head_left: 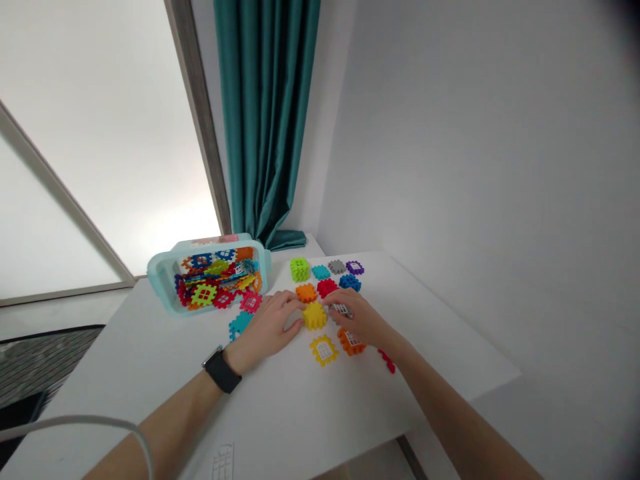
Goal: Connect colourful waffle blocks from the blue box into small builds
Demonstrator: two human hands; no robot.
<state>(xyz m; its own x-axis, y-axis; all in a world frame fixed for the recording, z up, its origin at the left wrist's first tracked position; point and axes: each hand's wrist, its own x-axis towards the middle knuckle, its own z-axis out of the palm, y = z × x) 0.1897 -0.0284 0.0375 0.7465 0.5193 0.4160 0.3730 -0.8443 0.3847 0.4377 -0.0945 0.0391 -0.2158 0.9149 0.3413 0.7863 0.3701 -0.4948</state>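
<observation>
A yellow toothed block [315, 316] rests on the white table between my two hands. My left hand [270, 323] is at its left side, fingers stretched and thumb apart, with the fingertips at the block's edge; whether they press on it I cannot tell. My right hand [363, 317] reaches in from the right, fingers apart, the tips close to the block's right edge. Under that hand lie a grey window piece [342, 309], partly hidden, and an orange window piece [352, 341]. A flat yellow window piece [324, 350] is nearer to me.
A pale blue bin [165, 283] of colourful toothed pieces lies at the left, opening toward me. Behind my hands are a lime green cube [299, 269] and orange [306, 293], red [327, 287] and blue [350, 283] pieces. A teal curtain [270, 120] hangs behind.
</observation>
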